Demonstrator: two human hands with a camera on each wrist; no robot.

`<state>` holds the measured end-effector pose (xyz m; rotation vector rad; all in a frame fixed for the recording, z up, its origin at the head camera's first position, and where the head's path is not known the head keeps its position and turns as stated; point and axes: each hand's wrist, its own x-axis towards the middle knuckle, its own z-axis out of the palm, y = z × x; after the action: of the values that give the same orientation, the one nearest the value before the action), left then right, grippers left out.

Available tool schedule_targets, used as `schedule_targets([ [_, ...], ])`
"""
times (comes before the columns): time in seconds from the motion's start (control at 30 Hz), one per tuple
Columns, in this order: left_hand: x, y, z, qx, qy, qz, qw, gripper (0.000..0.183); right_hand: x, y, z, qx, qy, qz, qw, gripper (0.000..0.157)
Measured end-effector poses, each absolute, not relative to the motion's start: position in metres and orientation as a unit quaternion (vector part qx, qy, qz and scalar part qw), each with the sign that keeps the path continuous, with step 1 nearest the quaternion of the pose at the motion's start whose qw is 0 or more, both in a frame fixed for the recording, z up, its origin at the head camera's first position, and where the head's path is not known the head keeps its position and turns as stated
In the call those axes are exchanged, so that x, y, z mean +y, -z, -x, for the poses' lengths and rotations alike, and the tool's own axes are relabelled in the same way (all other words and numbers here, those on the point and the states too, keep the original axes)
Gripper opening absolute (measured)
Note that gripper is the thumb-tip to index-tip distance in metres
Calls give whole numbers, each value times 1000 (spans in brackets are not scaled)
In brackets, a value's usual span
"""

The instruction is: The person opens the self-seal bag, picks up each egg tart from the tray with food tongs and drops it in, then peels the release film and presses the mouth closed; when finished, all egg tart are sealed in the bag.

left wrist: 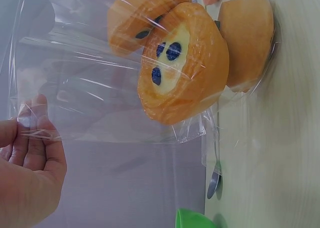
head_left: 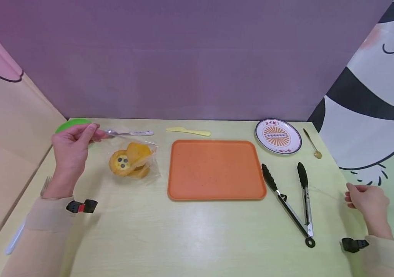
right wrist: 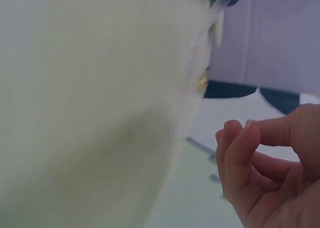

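My left hand [head_left: 71, 148] pinches the top of a clear plastic bag [head_left: 151, 169] between thumb and fingers. Inside it are three golden pastries [left wrist: 182, 63]; the one in front has a pale centre with dark blue berries. In the left wrist view the bag spreads out from the fingertips, the pastries at its far side. Out past the table's right edge in the head view, my right hand [head_left: 368, 200] has loosely curled fingers, thumb close to the index fingertip. Nothing shows between them in the right wrist view.
An orange tray [head_left: 217, 171] lies mid-table, a yellow knife [head_left: 188, 131] behind it. Open black-and-silver tongs [head_left: 291, 209], a printed plate [head_left: 278, 136] and a small gold spoon [head_left: 312, 144] are rightward. Leftward are a green bowl [head_left: 72, 123], a spoon [head_left: 131, 133] and a partly covered fork [head_left: 46, 184].
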<state>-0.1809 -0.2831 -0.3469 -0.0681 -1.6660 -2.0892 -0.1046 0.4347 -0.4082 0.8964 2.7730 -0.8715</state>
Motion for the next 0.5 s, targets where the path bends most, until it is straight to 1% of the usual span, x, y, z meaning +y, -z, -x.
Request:
schedule_targets([
  [0.07, -283, 347, 181, -609, 758, 26, 234, 29, 423, 400, 106, 921, 289, -260, 34, 66],
  [0.17, -283, 348, 181, -610, 756, 27, 236, 29, 395, 382, 109, 941, 283, -185, -10, 63],
  [0.23, -283, 348, 181, -609, 756, 29, 240, 28, 371, 367, 112, 951, 274, -136, -40, 58],
  [0.33, -283, 348, 181, -608, 756, 31, 242, 29, 332, 346, 118, 961, 257, -47, -88, 46],
  [0.43, -284, 349, 181, -608, 756, 31, 239, 28, 291, 330, 124, 960, 250, 49, -116, 34],
  [0.5, -284, 349, 181, -609, 757, 30, 236, 27, 264, 323, 129, 952, 260, 104, -122, 30],
])
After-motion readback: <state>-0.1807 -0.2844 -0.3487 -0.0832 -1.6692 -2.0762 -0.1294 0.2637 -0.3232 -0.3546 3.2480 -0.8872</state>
